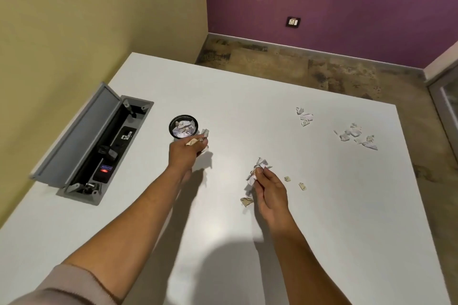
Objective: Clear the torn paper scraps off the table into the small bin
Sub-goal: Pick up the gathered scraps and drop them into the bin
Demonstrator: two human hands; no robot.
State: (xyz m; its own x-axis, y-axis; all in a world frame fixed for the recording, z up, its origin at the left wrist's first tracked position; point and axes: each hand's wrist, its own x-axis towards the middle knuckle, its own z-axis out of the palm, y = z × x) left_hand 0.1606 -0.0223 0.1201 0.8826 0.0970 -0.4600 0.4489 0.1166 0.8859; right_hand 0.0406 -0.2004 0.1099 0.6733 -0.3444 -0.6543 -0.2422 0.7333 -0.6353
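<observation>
Holding scraps [257, 171], bin [183, 127] upright, open-topped

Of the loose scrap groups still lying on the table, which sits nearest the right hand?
The tan scrap just left of the right hand, nearly touching it. Two small bits lie slightly farther right; the white clusters lie far off.

Subject: person, seen from a head-worn camera. Two forearms are in view, both bare from elbow to wrist. The left hand [184, 153] and right hand [269, 192] are ungloved, with no rings, watch or bracelet visible. Fingernails appear short; a thumbnail shows on the right hand. A sleeve [57, 288] covers the left upper arm only: pale pinkish-beige soft fabric, pushed up, its cuff edge slightly frayed or fuzzy. No sleeve is visible on the right arm.
</observation>
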